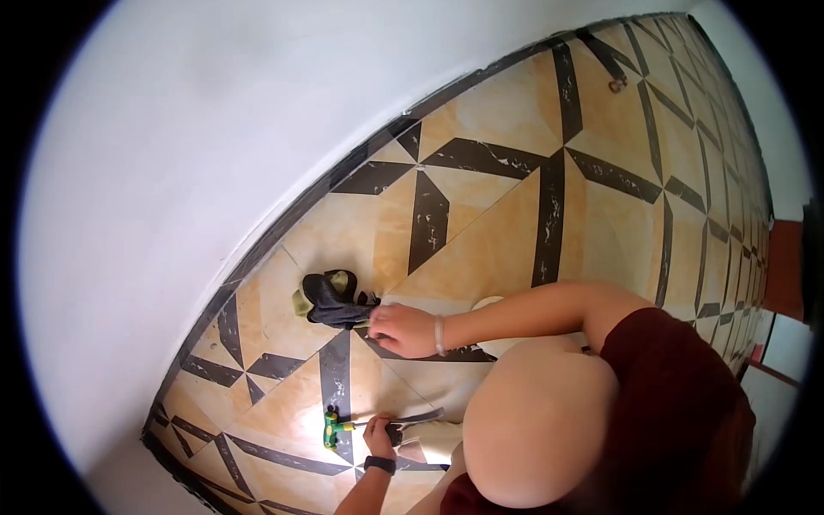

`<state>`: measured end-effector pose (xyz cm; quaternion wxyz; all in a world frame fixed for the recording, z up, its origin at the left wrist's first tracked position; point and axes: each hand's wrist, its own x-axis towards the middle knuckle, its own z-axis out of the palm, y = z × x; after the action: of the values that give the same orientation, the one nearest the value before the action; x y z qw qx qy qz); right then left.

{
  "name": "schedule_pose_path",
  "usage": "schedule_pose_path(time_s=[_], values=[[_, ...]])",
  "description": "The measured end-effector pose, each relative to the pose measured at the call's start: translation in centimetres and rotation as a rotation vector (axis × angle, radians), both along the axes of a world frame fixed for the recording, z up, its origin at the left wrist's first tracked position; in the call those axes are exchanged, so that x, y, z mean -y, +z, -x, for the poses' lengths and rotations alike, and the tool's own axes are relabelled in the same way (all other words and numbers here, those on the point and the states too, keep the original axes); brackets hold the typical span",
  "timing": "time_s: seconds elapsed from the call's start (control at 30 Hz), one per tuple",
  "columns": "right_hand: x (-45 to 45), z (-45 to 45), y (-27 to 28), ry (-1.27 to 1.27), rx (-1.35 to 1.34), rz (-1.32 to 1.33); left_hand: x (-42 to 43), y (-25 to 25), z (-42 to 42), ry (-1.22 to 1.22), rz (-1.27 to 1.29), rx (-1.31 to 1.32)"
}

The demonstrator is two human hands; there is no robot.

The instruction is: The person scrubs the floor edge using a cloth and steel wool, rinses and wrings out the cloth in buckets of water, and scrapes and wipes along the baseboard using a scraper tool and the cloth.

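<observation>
My right hand (403,330), with a pale band at the wrist, has its fingers closed at the edge of a crumpled dark grey cloth bundle (330,300) with pale green parts. The bundle lies on the tiled floor near the wall; its exact kind is unclear. Lower down, my left hand (378,436), wearing a black watch, is curled round the shaft of a green-and-yellow tool (332,427) with a T-shaped end. That end sits over a brightly lit patch of floor. Part of the tool's shaft is hidden by my fingers.
A white wall (172,154) with a dark skirting strip runs along the left. A small brownish object (618,85) lies on the floor farther off. My bent bare knee (541,421) fills the lower middle. Reddish-brown furniture (785,268) stands at the right edge.
</observation>
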<state>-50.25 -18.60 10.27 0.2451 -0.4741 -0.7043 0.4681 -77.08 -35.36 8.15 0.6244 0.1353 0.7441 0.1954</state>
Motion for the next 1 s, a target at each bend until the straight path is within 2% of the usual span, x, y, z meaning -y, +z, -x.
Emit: schedule_pose_path(time_s=[0.03,0.07,0.13,0.2,0.23,0.3,0.33,0.43,0.47,0.5,0.57,0.63,0.67,0.7,0.77,0.83,0.87,0.97,1.0], values=[[0.9,-0.5,-0.6,0.016,-0.089,0.129,-0.4,0.7,-0.5,0.189,0.014,-0.041],[1.2,-0.9,-0.1,0.002,-0.108,0.195,-1.2,1.9,-1.2,0.231,0.030,-0.133],[1.2,-1.7,1.5,-0.005,-0.139,0.330,-2.7,4.9,-2.0,0.155,-0.105,-0.200],[0.7,-0.9,1.8,-0.011,-0.225,0.318,-4.7,7.7,-2.1,0.080,-0.272,-0.199],[0.5,-0.3,2.0,-0.004,-0.272,0.314,-6.1,9.4,-2.6,0.106,-0.284,-0.134],[-0.2,1.1,2.7,0.053,-0.248,0.504,-7.7,11.8,-4.2,0.136,-0.373,-0.110],[-0.8,1.6,3.0,0.085,-0.232,0.592,-8.5,13.5,-4.7,-0.038,-0.416,-0.144],[-1.7,3.4,3.3,0.118,-0.622,1.023,-10.1,15.7,-7.6,-0.288,-0.605,-0.180],[-2.1,3.6,5.1,0.029,-0.820,1.007,-10.6,15.0,-8.2,-0.479,-0.749,-0.239],[-3.1,3.9,5.4,-0.029,-1.020,1.101,-11.2,14.2,-8.8,-0.679,-0.887,-0.293],[-4.2,3.1,7.6,-0.193,-0.959,1.024,-13.1,13.4,-10.9,-0.819,-0.896,-0.268],[-5.5,1.4,8.1,-0.211,-0.663,0.511,-15.5,14.2,-12.5,-0.899,-0.970,-0.203],[-6.1,0.3,8.5,-0.219,-0.502,0.265,-16.5,14.2,-12.4,-0.925,-1.114,-0.260],[-7.2,-1.5,11.1,-0.224,-0.375,0.149,-17.3,14.9,-11.7,-0.966,-1.231,-0.325],[-8.6,-4.2,13.0,-0.089,-0.040,-0.036,-17.8,15.5,-9.9,-0.872,-1.407,-0.546],[-8.4,-4.9,11.0,0.059,0.243,-0.198,-19.5,17.6,-10.5,-0.947,-1.451,-1.015],[-8.2,-5.3,9.5,0.129,0.387,-0.274,-20.1,18.3,-11.1,-0.972,-1.255,-0.789],[-6.8,-5.1,5.7,0.238,0.384,-0.412,-20.7,15.1,-10.9,-1.307,-0.932,-0.217],[-6.7,-5.6,4.7,0.275,0.334,-0.445,-20.7,14.5,-11.4,-1.265,-0.776,-0.099]])
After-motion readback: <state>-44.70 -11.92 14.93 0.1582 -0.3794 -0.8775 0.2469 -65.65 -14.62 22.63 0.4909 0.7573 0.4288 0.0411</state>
